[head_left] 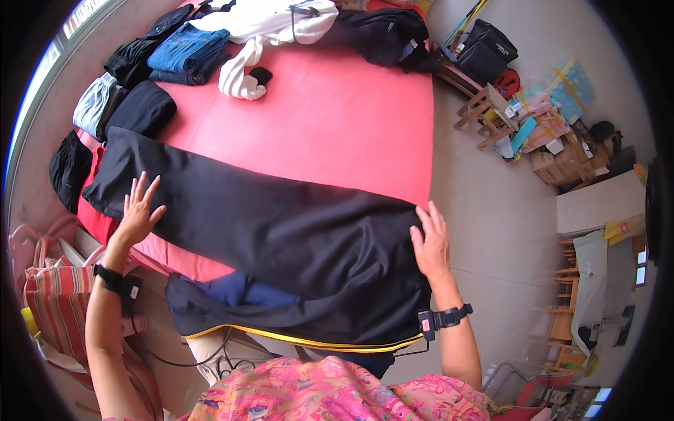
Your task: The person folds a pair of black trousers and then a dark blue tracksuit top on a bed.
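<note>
A long black garment (267,210), shaped like trousers laid lengthwise, stretches across the near part of the bed. Part of it hangs over the near edge by my body, with a yellow trim along its hem and dark blue cloth (242,289) showing in a gap. My left hand (142,210) is open, fingers spread, over the garment's left part; whether it touches is hard to tell. At the right end, my right hand (432,242) rests against the garment's edge with fingers extended and thumb apart. Neither hand grips anything. Each wrist wears a black strap with a small box.
Folded jeans (186,49), dark clothes (144,109) and a white garment (270,21) lie along the left and far sides of the pink bed (337,112). A striped bag (60,302) stands at left. Beyond the bed's right edge are a wooden stool (488,112) and boxes (562,165).
</note>
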`<action>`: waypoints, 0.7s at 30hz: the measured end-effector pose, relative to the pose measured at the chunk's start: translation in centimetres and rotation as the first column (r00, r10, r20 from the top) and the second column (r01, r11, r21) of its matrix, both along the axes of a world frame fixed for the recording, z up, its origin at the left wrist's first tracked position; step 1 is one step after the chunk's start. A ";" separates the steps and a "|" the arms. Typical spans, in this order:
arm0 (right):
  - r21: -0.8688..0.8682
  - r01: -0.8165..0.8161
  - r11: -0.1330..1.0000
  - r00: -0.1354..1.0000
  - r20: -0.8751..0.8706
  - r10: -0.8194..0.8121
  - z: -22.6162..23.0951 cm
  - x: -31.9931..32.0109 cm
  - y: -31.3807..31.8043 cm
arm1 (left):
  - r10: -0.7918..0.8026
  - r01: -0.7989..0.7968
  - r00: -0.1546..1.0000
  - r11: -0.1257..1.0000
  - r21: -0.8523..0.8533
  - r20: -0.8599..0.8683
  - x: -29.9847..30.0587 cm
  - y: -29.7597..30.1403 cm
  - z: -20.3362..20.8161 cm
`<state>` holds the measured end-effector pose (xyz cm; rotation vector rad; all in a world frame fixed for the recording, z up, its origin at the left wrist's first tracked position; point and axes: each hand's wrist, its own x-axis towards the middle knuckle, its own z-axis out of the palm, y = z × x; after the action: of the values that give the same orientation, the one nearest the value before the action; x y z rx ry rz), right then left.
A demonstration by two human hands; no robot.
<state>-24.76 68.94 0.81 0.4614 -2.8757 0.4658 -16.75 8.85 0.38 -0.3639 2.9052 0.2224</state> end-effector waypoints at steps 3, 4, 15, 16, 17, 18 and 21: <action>0.141 0.119 0.983 0.966 0.212 -0.147 -3.4 2.0 1.0 | 0.077 -0.073 0.994 0.996 -0.059 0.071 0.9 -0.7 -3.4; 0.131 0.112 0.985 0.963 0.229 -0.140 -4.6 1.7 1.3 | 0.102 -0.099 0.993 0.994 -0.038 0.066 0.6 -0.5 -3.7; -0.312 0.368 0.876 0.927 0.193 -0.320 -2.5 11.2 7.0 | 0.292 -0.008 0.892 0.773 0.635 -0.344 12.2 -6.7 -5.7; -0.333 0.386 0.860 0.922 0.164 -0.350 -3.7 13.5 8.1 | 0.376 -0.099 0.878 0.748 0.657 -0.296 15.7 -9.0 -7.5; -0.336 0.432 0.837 0.902 0.189 -0.389 -4.0 15.7 7.9 | 0.467 -0.202 0.850 0.716 0.669 -0.243 19.2 -11.2 -9.0; -0.313 0.460 0.831 0.888 0.129 -0.442 -5.0 18.3 8.9 | 0.532 -0.256 0.833 0.613 0.747 -0.151 20.0 -8.4 -8.2; -0.310 0.492 0.814 0.870 0.145 -0.471 -6.3 24.2 8.5 | 0.751 -0.329 0.660 0.278 0.903 0.009 26.8 -5.6 -9.2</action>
<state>-0.54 77.41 -5.51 -0.3444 -2.7319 0.8610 10.03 3.29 -8.80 -1.2561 2.3505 2.0180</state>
